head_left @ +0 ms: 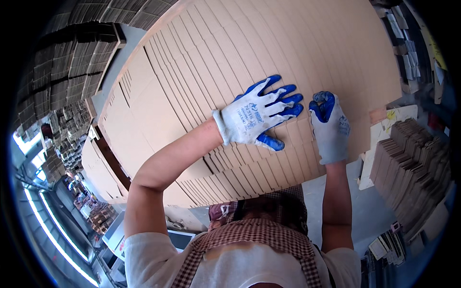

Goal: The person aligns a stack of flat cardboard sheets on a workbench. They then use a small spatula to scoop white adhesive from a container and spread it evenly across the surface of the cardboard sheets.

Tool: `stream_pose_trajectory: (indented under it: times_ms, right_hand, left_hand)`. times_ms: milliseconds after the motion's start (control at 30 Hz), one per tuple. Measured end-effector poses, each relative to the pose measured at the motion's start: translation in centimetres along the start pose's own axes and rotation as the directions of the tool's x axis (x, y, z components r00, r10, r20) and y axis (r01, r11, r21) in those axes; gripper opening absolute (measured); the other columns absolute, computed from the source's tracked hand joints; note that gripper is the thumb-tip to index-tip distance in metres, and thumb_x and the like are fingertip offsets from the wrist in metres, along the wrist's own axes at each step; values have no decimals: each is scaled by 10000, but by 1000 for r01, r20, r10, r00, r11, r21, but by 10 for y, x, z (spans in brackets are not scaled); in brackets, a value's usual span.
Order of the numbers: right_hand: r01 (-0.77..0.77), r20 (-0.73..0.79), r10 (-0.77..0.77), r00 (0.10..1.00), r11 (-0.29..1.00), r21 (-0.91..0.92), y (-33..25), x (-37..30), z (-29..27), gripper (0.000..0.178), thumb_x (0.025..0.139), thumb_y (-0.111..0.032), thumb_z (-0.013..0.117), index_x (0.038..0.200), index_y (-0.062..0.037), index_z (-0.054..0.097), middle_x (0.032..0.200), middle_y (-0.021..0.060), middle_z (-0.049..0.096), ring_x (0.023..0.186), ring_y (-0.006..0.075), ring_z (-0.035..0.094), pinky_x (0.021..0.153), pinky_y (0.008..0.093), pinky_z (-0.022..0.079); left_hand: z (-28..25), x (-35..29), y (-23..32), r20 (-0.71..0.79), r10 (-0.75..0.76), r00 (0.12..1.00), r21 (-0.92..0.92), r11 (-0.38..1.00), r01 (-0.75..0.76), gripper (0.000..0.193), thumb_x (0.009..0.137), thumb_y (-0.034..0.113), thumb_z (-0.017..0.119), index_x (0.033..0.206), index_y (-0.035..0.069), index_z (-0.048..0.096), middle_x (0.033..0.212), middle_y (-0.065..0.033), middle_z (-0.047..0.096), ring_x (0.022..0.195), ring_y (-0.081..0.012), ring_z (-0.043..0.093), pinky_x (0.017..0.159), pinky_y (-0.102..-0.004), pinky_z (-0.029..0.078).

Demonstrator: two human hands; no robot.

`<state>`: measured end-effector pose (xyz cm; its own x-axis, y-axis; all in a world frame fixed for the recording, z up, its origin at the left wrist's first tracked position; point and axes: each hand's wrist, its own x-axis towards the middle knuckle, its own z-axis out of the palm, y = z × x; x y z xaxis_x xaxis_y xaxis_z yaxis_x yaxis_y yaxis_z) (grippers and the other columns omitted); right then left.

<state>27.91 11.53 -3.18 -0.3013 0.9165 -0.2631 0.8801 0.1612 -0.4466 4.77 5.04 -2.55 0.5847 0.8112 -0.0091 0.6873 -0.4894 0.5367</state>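
Note:
Overlapping flat brown cardboard sheets (192, 72) lie fanned out in front of me, their edges forming many close parallel lines. My left hand (259, 114), in a white glove with blue-coated fingers, rests open on the sheets near the middle, fingers spread and pointing right. Just to its right, my right hand (331, 127) wears a matching glove and is closed, its fingers curled in towards the thumb. It is over the right part of the sheets. Whatever it may hold is hidden inside the curled fingers.
Stacks of folded cardboard (408, 168) stand on the right beside a pale board (367, 165). More tall cardboard stacks (62, 67) line the upper left. A separate cardboard pile (98, 168) lies at left, past a dark gap. Grey floor (314, 192) shows near my body.

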Motion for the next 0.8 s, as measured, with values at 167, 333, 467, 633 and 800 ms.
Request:
stream_pose_trajectory:
  times_ms: [167, 333, 467, 633, 800]
  right_hand:
    - [84, -110, -76, 991, 994, 65, -10, -15, -10, 450, 903, -275, 741, 1271, -62, 594, 1041, 120, 699, 900, 278, 710, 807, 376, 579]
    - [107, -83, -91, 992, 969, 222, -63, -63, 9, 481, 836, -263, 784, 1255, -95, 619, 1091, 72, 678, 954, 233, 665, 903, 385, 518]
    - [227, -186, -232, 955, 973, -46, -88, -85, 56, 719, 825, -391, 762, 1436, -112, 502, 1454, 121, 495, 1387, 336, 404, 1172, 527, 268]
    - [186, -164, -197, 967, 979, -80, -90, -91, 71, 784, 837, -383, 757, 1500, -117, 437, 1554, 127, 397, 1461, 348, 316, 1228, 532, 184]
    - [177, -153, -182, 971, 983, -48, -89, -92, 72, 767, 821, -330, 784, 1492, -158, 453, 1555, 94, 405, 1457, 339, 323, 1224, 523, 199]
  left_hand:
    - [-22, -53, 23, -48, -98, 994, 73, 992, 101, 943, 852, 792, 466, 1465, 77, 516, 1540, -133, 462, 1486, -326, 337, 1244, -540, 129]
    - [-38, -119, 12, 105, -186, 977, 202, 966, 162, 1022, 840, 825, 397, 1527, 69, 417, 1593, -145, 382, 1492, -345, 317, 1229, -584, 136]
    - [-27, -127, 11, 92, -196, 976, 223, 960, 172, 996, 839, 812, 414, 1549, 113, 393, 1610, -124, 354, 1505, -330, 287, 1235, -587, 125]
    - [-22, -124, 11, 70, -131, 989, 181, 977, 117, 995, 829, 818, 428, 1552, 136, 394, 1614, -105, 352, 1507, -310, 287, 1242, -572, 121]
    - [-18, -128, 9, 69, -124, 990, 214, 971, 107, 990, 827, 826, 426, 1554, 154, 395, 1615, -104, 347, 1513, -309, 273, 1244, -570, 118]
